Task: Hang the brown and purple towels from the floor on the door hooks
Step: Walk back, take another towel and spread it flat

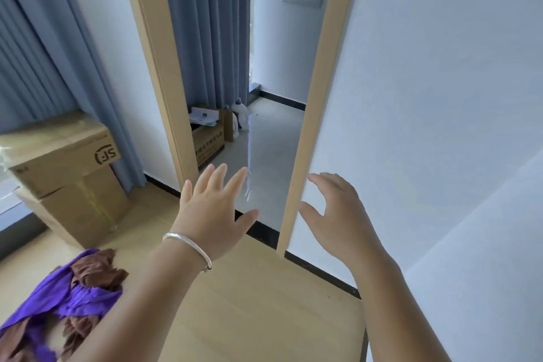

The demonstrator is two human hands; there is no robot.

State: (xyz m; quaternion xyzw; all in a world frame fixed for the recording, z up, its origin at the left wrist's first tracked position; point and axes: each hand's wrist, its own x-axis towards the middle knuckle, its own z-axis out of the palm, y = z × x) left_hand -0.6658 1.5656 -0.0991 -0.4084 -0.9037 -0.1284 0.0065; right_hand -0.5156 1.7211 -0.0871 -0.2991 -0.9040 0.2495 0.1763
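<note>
A purple towel (73,294) and a brown towel (94,270) lie crumpled together on the wooden floor at the lower left. My left hand (214,209), with a silver bangle on the wrist, is raised in front of the doorway with its fingers spread and holds nothing. My right hand (335,214) hovers beside the right door frame (317,126), fingers loosely bent and empty. No door hooks are in view.
Stacked cardboard boxes (67,173) stand at the left by blue curtains (35,62). Through the doorway I see a tiled floor, another cardboard box with papers (207,135) and a white bottle (242,117). A white wall (426,97) fills the right side.
</note>
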